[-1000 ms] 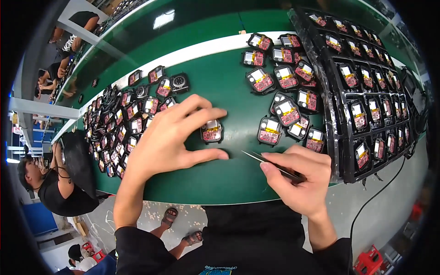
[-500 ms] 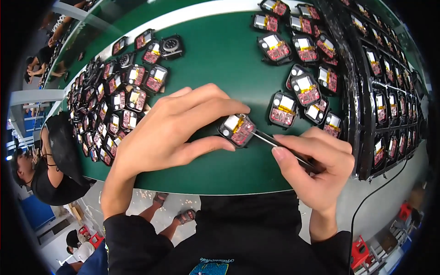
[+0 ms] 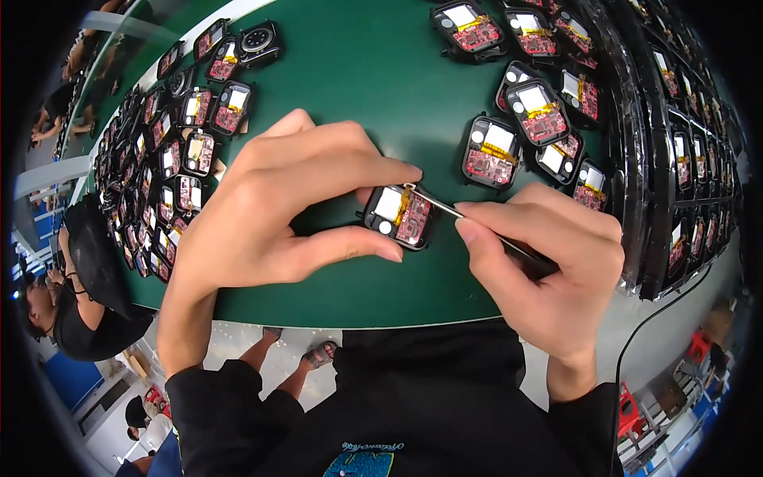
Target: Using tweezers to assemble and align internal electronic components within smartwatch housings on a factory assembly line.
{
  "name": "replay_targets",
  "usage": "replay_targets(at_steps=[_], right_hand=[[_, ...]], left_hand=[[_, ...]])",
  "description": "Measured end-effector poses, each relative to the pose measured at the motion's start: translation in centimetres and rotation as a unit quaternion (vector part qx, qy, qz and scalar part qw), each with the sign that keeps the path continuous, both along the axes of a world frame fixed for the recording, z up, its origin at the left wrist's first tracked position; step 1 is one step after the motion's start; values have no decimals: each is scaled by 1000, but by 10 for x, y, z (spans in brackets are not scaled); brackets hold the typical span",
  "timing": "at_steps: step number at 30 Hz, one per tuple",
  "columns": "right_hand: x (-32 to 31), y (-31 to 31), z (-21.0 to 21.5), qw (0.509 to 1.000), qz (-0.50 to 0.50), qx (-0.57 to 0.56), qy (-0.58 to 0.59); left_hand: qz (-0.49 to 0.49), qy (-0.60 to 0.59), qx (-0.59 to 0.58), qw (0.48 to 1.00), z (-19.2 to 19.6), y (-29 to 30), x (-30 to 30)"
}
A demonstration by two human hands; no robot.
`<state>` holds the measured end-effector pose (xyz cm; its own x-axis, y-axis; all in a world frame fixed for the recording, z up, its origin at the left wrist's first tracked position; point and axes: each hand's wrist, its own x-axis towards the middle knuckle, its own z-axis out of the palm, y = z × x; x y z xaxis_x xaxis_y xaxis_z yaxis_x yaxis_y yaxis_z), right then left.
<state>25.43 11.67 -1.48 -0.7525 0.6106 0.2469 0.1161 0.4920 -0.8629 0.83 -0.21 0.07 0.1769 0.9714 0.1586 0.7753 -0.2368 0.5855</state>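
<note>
Between the thumb and index finger of my left hand (image 3: 274, 203) is an opened smartwatch case (image 3: 413, 221), held at its edges over the green table. Inside it show a red circuit board, a white battery and yellow tape. My right hand (image 3: 556, 266) is closed around slim tweezers (image 3: 438, 203) with a silver tip and a dark rear part. Their tip touches the upper edge of the case, close to my left index fingertip and a small pale piece there that I cannot make out.
Many similar opened watch cases (image 3: 230, 107) crowd the table's left side. Others lie stacked at the right (image 3: 491, 151). Beyond them stand black trays (image 3: 648, 199) filled with more cases. A watch case (image 3: 258, 40) lies back-up at the far left. Another person (image 3: 75, 306) sits at left.
The tweezer tip has moved from the case's right edge to its upper edge. The case has turned slightly in my left hand. The view has shifted a little.
</note>
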Motion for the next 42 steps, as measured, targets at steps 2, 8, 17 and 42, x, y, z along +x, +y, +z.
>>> replay_targets(at_steps=[2,8,17,42], right_hand=[[0,-2,0,1000,-5,-3,-1],[2,-1,0,999,-8,53,2],[-1,-4,-7,992,-11,121,17],[1,3,-1,999,33,-1,-6]], left_hand=[[1,7,-1,1000,1,0,-1],[31,-11,-18,999,0,0,1],[20,-16,-11,1000,-2,-1,-3],[-27,-45,-65,997,0,3,-17]])
